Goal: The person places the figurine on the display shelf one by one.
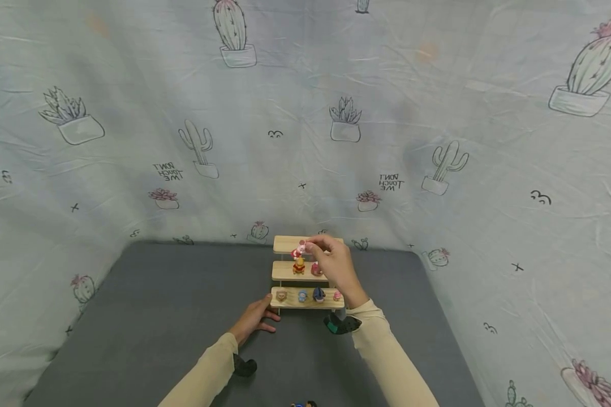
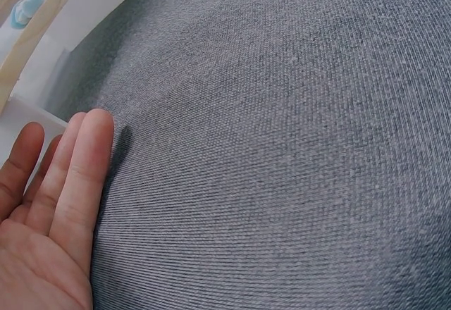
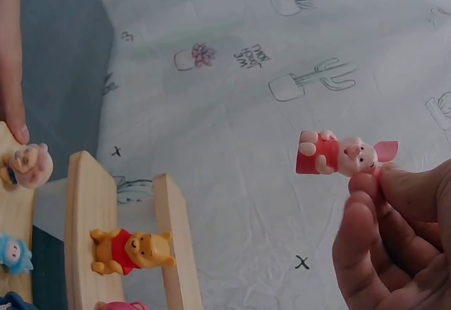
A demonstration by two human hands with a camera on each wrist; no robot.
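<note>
Above the top step: a small pink piglet figurine in a red-striped body (image 3: 337,154) is held in the air, seen in the head view just over the top shelf of the stand.
Right hand: the right hand (image 1: 336,264) is raised over the stand, and the piglet figurine is pinched by its head between the curled fingers (image 3: 366,218) and thumb.
Left hand: the left hand (image 1: 252,321) is laid flat on the grey fabric-covered bench (image 2: 282,148), its fingers (image 2: 77,162) straight and close together, holding nothing; its fingertips are just beside the left end of the bottom step.
Stand: a three-step light wooden display stand (image 1: 285,271) is set at the far middle of the bench, against the cloth.
Middle step: a yellow bear figurine in a red shirt (image 3: 132,250) is stood here, with a pink figurine (image 1: 317,269) just beside it.
Bottom step: four small figurines are lined up, a tan one (image 1: 282,295), a light blue one (image 1: 302,295), a dark blue one (image 1: 318,294) and a pink one (image 1: 338,295).
Backdrop: a pale cloth printed with cacti and succulents (image 1: 438,113) is hung behind and around the bench.
Sleeves: both forearms are covered by cream sleeves (image 1: 387,356).
</note>
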